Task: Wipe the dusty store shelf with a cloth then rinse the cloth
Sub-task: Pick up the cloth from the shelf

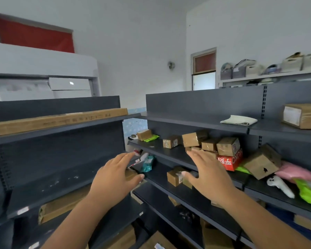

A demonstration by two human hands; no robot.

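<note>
A folded white cloth [239,120] lies on the top board of the dark grey shelf unit on the right [196,123]. My left hand [115,178] and my right hand [206,175] are both raised in front of me with fingers spread, holding nothing. They hover in the air before the corner where the two shelf units meet, well below and left of the cloth. The left shelf unit [61,178] has pale dust marks on its middle board.
A long flat cardboard box [57,120] lies on the left unit's top board. Several small cardboard boxes [227,146], a red carton [230,161] and green and pink bags crowd the right unit's middle boards. A large box [302,115] sits right of the cloth.
</note>
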